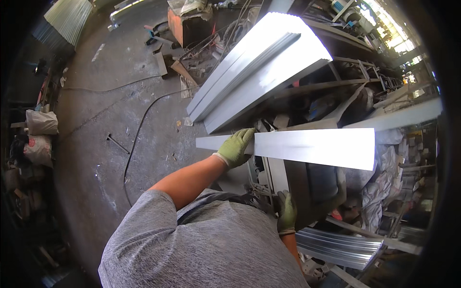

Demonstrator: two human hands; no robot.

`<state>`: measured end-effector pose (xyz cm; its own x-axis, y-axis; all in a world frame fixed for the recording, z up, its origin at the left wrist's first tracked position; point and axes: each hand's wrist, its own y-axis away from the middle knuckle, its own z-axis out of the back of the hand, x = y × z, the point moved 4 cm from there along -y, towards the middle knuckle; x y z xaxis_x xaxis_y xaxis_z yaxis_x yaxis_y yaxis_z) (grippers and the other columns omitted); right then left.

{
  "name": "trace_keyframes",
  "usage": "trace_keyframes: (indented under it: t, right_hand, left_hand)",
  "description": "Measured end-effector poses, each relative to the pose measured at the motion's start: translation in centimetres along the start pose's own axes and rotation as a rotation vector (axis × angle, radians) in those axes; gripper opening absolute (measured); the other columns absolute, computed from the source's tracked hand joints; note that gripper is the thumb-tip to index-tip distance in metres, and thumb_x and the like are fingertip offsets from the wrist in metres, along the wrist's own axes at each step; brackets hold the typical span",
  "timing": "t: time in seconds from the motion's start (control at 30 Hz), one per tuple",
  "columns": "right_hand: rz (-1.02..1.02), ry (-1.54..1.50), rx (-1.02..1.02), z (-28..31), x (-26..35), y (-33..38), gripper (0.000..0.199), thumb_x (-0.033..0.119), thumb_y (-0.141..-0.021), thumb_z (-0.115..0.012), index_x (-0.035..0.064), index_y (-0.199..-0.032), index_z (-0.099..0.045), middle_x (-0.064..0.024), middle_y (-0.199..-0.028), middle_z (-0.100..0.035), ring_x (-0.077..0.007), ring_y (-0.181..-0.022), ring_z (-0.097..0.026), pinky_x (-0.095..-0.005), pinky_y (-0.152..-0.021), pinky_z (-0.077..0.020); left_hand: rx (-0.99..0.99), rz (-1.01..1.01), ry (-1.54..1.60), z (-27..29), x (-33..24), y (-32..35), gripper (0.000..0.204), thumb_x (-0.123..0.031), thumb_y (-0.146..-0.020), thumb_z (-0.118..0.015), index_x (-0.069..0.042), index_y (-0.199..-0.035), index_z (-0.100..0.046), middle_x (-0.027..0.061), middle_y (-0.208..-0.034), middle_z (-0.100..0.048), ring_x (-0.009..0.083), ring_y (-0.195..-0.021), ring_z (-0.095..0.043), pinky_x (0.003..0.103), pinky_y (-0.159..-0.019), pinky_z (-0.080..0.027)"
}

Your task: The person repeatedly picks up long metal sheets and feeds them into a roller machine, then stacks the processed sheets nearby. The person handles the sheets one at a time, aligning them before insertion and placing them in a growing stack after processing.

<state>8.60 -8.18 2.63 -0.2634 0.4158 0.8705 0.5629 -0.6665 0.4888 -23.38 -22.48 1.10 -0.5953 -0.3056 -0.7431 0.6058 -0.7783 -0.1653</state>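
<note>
My left hand (pixel 235 148), in a green work glove, is wrapped over a long, shiny sheet-metal strip (pixel 314 146) that lies crosswise in front of me. The strip's wide end reaches to the right and its narrow end (pixel 207 142) shows left of the glove. Lower down, close to my body, my right hand (pixel 286 212), also gloved, is closed beside the near end of a pale flat bar (pixel 277 177). What its fingers grip is hidden from view. Beyond the strip rests a stack of long folded metal profiles (pixel 249 72).
A dark cable (pixel 139 126) curves over the concrete floor (pixel 91 110) at left, near a small T-shaped metal piece (pixel 118 144). Ribbed metal sheets (pixel 341 247) lie at lower right. Scrap and an orange box (pixel 182 26) stand at the back; white sacks (pixel 41 122) sit far left.
</note>
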Motion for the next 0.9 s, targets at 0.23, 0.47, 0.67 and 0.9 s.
trace_keyframes:
  t: [0.23,0.47,0.67,0.9]
  right_hand:
    - [-0.088,0.441,-0.039,-3.8,-0.9,-3.9,0.041,0.031,-0.112,-0.066,-0.0020,-0.136,-0.072,-0.0080,-0.127,-0.074,-0.0186,-0.110,-0.071,-0.0323,-0.097,-0.0580]
    - [-0.238,0.712,0.007,-2.8,-4.9,-4.3,0.044,0.033,-0.107,-0.068,-0.0013,-0.134,-0.072,-0.0097,-0.110,-0.076,-0.0183,-0.099,-0.068,-0.0344,-0.093,-0.0538]
    - [-0.445,0.666,0.010,-2.4,-8.7,-2.6,0.057,0.040,-0.105,-0.070,-0.0011,-0.144,-0.067,-0.0124,-0.117,-0.077,-0.0187,-0.105,-0.069,-0.0344,-0.097,-0.0539]
    - [-0.430,0.730,-0.083,-2.1,-8.2,-2.2,0.058,0.040,-0.105,-0.073,-0.0022,-0.145,-0.066,-0.0119,-0.127,-0.076,-0.0172,-0.117,-0.069,-0.0320,-0.103,-0.0534]
  left_hand:
    - [-0.008,0.110,0.079,1.3,8.1,-7.6,0.098,-0.012,-0.077,-0.087,-0.004,-0.161,-0.038,0.0262,-0.157,-0.051,0.0461,-0.145,-0.050,0.049,-0.121,-0.046]
    - [-0.034,0.160,0.176,-0.1,16.2,-13.1,0.093,-0.004,-0.076,-0.084,-0.006,-0.158,-0.041,0.0256,-0.159,-0.049,0.0467,-0.148,-0.048,0.048,-0.121,-0.046]
    - [-0.025,0.239,0.177,-2.7,21.7,-17.2,0.096,-0.003,-0.078,-0.083,-0.007,-0.162,-0.036,0.0265,-0.163,-0.045,0.0463,-0.148,-0.048,0.047,-0.122,-0.046]
    - [-0.061,0.351,0.081,-4.7,23.6,-21.2,0.089,-0.004,-0.083,-0.076,-0.010,-0.163,-0.038,0.0229,-0.163,-0.048,0.0431,-0.149,-0.048,0.049,-0.120,-0.048]
